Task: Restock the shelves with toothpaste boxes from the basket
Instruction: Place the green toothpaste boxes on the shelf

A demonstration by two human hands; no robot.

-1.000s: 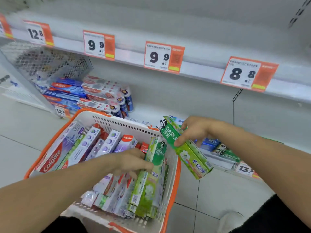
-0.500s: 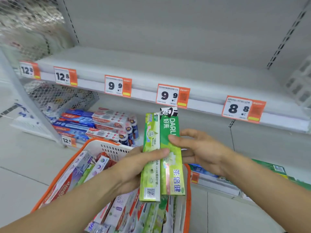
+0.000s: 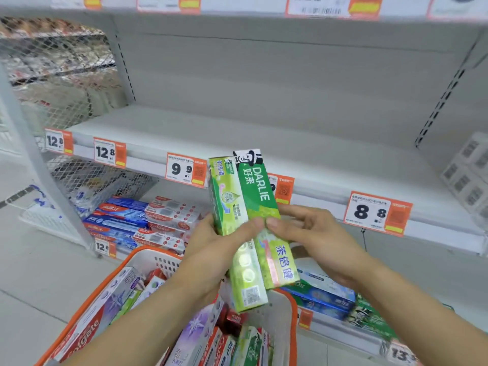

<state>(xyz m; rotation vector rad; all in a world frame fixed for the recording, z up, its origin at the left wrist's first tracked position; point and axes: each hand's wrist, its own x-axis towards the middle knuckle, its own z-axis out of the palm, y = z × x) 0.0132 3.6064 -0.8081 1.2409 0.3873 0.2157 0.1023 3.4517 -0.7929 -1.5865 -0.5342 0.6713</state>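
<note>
**Two green boxes held up before the bare shelf**

Nearest, the orange-rimmed white plastic basket (image 3: pixel 148 260) holds more cartons. Above it, the left hand (image 3: pixel 211 249) grips the pale-green cardboard toothpaste box (image 3: pixel 232 207) around its middle, and the right hand (image 3: pixel 311 233) pinches the dark-green DARLIE toothpaste box (image 3: pixel 260 191) beside it, thumbs meeting across the fronts. Such cartons look light, stiff and glossy, best held mid-length. Beyond, the grey metal shelf (image 3: pixel 303 154) waits.

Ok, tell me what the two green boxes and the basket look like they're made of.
Two green toothpaste boxes: probably glossy printed cardboard, given the sharp folded edges and the sheen. Basket: looks like moulded plastic, white slotted wall under an orange rim. Left hand and right hand hold the boxes.
</note>
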